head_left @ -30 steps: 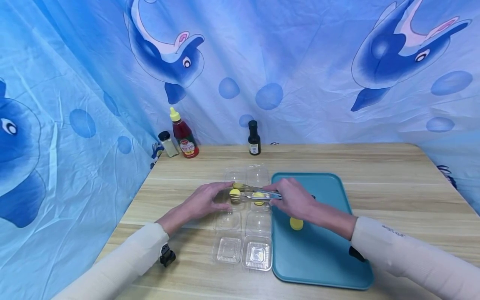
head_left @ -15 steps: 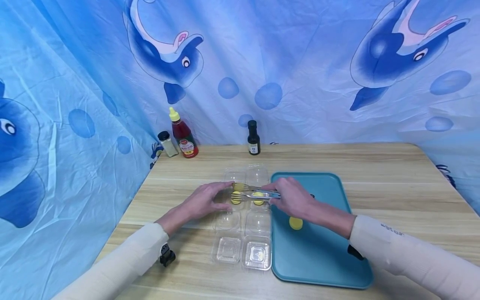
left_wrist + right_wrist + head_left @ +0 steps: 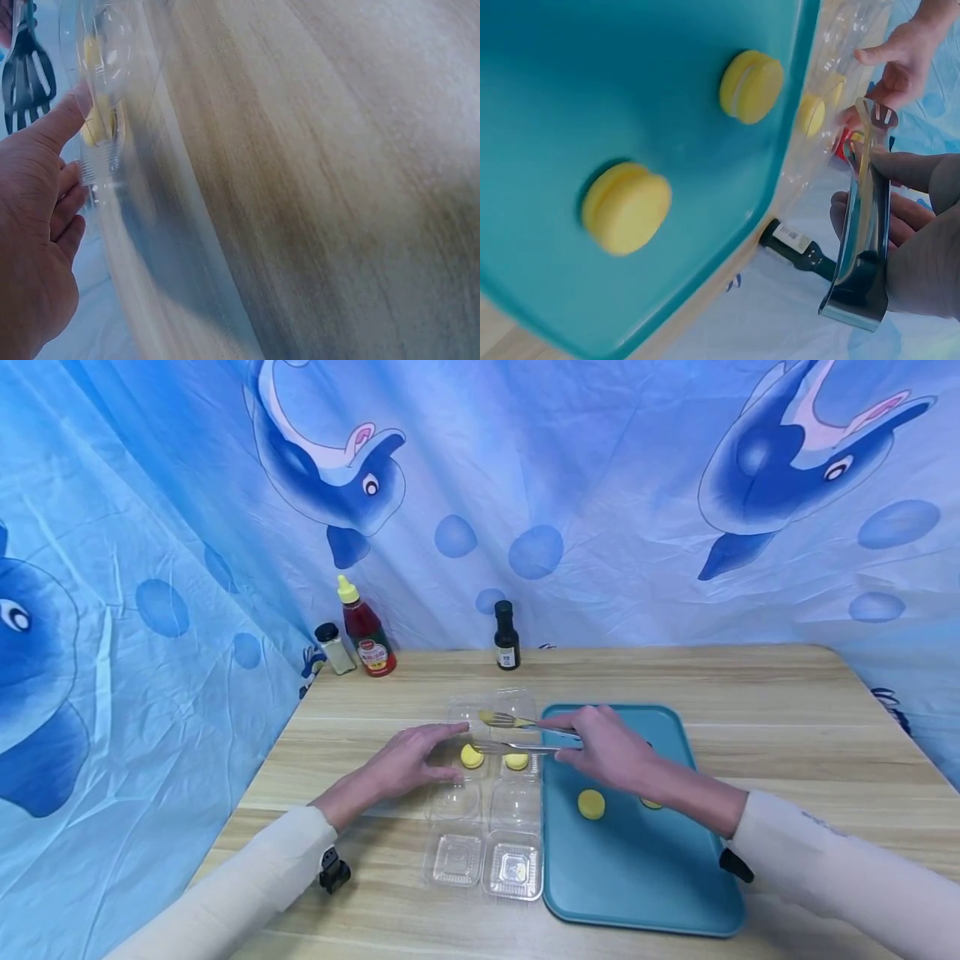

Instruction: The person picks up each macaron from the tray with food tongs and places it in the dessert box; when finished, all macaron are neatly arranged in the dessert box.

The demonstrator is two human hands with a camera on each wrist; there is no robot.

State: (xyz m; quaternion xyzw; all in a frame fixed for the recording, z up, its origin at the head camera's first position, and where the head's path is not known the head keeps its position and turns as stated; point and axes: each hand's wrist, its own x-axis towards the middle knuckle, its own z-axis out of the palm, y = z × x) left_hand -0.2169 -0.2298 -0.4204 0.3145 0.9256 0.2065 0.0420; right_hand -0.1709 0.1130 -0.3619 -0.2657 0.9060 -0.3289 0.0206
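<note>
Two yellow macarons, a left one [image 3: 472, 756] and a right one [image 3: 516, 760], sit side by side in clear plastic containers [image 3: 454, 860]. My left hand [image 3: 408, 762] rests at the containers' left edge, thumb and index finger spread; in the left wrist view a finger touches the clear plastic. My right hand [image 3: 603, 747] grips metal serving tongs [image 3: 855, 300], held over the containers with slotted ends apart and nothing between them. On the teal tray [image 3: 637, 885] lie a yellow macaron [image 3: 591, 804] and another macaron [image 3: 651, 803], partly hidden by the right forearm.
Along the table's back edge stand a dark sauce bottle [image 3: 507, 639], a red sauce bottle [image 3: 370, 635] with a yellow cap, and a small shaker [image 3: 335, 649] with a black lid. Behind them hangs a blue dolphin-print curtain [image 3: 600, 485].
The tongs have let go of the left macaron, which sank into its compartment and stays there. My right hand has drawn the tongs to the right, uncovering part of another macaron on the tray.
</note>
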